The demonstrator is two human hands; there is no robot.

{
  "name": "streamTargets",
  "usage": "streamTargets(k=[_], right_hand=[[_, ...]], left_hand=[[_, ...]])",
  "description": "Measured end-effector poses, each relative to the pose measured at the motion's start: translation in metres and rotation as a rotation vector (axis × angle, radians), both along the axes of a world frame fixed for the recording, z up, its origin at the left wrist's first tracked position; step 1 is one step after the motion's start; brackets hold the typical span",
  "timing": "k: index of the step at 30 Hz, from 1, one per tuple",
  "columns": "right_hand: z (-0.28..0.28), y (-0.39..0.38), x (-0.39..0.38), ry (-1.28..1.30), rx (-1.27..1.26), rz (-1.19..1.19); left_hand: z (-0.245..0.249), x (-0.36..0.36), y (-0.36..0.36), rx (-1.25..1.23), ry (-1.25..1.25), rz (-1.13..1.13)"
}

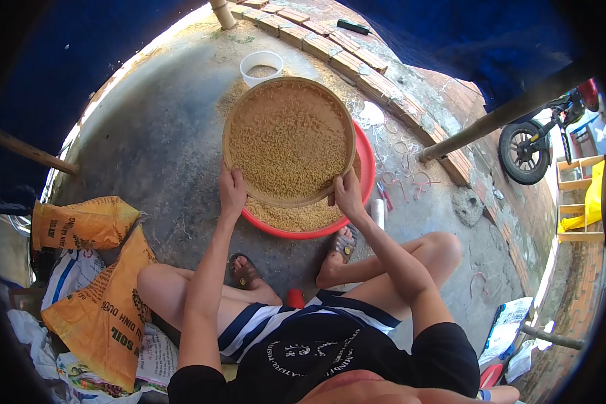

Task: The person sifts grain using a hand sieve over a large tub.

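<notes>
A round, shallow woven tray (232,108) holds a layer of yellowish grain, thick toward me and thinner at the far side. My left hand (233,190) grips its near left rim, and my right hand (347,193) grips the near right rim. Beneath the tray is a wide red basin (365,158), partly hidden by it, with more grain inside. Just past the tray's far edge stands a white tub (262,67) with some grain at its bottom.
Orange sacks (108,303) lie at the left. Bricks (343,60) line the back right. A slanted pole (491,121) and a motorbike wheel (524,153) are at the right. A metallic cylinder (378,214) stands right of the basin; a red object (295,298) is between my feet.
</notes>
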State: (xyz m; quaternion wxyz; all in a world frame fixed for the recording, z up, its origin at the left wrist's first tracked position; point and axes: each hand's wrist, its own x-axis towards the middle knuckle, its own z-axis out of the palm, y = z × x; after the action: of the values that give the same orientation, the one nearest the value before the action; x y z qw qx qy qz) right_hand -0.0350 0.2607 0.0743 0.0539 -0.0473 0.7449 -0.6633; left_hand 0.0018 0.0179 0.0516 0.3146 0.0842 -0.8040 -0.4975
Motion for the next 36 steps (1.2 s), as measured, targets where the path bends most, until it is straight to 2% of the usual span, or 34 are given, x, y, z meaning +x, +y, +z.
streamTargets(k=[2, 3, 5, 6, 7, 8, 10, 11, 12, 14, 16, 17, 18, 20, 22, 24, 26, 28, 31, 32, 33, 35, 36], right_hand=[[-0.006, 0.001, 0.002, 0.004, -0.038, 0.007], [-0.013, 0.003, 0.0, -0.089, -0.005, 0.003], [-0.034, 0.009, 0.001, -0.192, 0.029, 0.003], [-0.046, 0.015, 0.004, -0.323, 0.088, 0.043], [-0.054, 0.017, 0.006, -0.45, 0.146, 0.084], [-0.063, 0.018, 0.01, -0.453, 0.146, 0.084], [-0.067, 0.019, 0.018, -0.62, 0.073, 0.093], [-0.068, 0.019, 0.018, -0.621, 0.071, 0.09], [-0.06, 0.017, 0.018, -0.6, 0.033, 0.081], [-0.038, 0.011, 0.018, -0.571, -0.007, 0.072], [-0.017, 0.004, 0.021, -0.304, -0.038, -0.005], [-0.018, 0.002, 0.023, -0.303, -0.037, -0.005], [-0.02, 0.001, 0.024, -0.328, -0.045, -0.017], [-0.037, 0.004, 0.026, -0.356, -0.05, -0.027], [-0.069, 0.01, 0.027, -0.682, -0.153, 0.007], [-0.077, 0.012, 0.028, -0.729, -0.145, 0.014], [-0.07, 0.01, 0.031, -0.771, -0.135, 0.024], [-0.015, -0.011, 0.044, -0.464, -0.081, 0.146], [-0.006, -0.016, 0.029, -0.353, -0.086, 0.2], [-0.017, -0.012, 0.017, -0.46, -0.203, 0.116], [-0.034, -0.001, 0.004, -0.463, -0.21, 0.117], [-0.067, 0.02, -0.014, -0.701, 0.023, 0.044], [-0.071, 0.02, -0.009, -0.702, 0.027, 0.042]], left_hand=[[-0.008, -0.003, -0.003, -0.053, -0.001, 0.008], [-0.026, -0.003, -0.006, -0.052, -0.008, 0.012], [-0.069, -0.001, -0.013, 0.12, -0.397, -0.043], [-0.071, 0.005, -0.01, 0.123, -0.405, -0.039], [-0.07, 0.012, -0.004, 0.197, -0.569, -0.048], [-0.069, 0.015, -0.001, 0.27, -0.732, -0.059], [-0.064, 0.018, -0.001, 0.302, -0.777, -0.065], [-0.063, 0.018, -0.002, 0.336, -0.818, -0.068], [-0.073, 0.014, -0.009, 0.333, -0.817, -0.07], [-0.1, 0.001, -0.026, 0.162, -0.499, -0.094], [-0.05, -0.001, -0.017, 0.193, -0.391, -0.101], [-0.033, 0.0, -0.012, 0.227, -0.29, -0.107], [-0.035, 0.0, -0.014, 0.229, -0.291, -0.107], [-0.048, 0.002, -0.018, 0.37, -0.606, -0.197], [-0.063, 0.009, -0.015, 0.356, -0.678, -0.204], [-0.064, 0.015, -0.012, 0.338, -0.812, -0.217], [-0.07, 0.011, -0.022, 0.404, -0.751, -0.209], [-0.068, 0.01, -0.041, 0.562, -0.689, -0.192], [-0.034, 0.01, -0.042, 0.7, -0.663, -0.201], [-0.04, 0.006, -0.041, 0.622, -0.671, -0.175], [-0.034, 0.006, -0.026, 0.615, -0.675, -0.172], [-0.022, 0.01, 0.01, 0.443, -0.659, -0.051], [-0.024, 0.014, 0.012, 0.447, -0.661, -0.053]])
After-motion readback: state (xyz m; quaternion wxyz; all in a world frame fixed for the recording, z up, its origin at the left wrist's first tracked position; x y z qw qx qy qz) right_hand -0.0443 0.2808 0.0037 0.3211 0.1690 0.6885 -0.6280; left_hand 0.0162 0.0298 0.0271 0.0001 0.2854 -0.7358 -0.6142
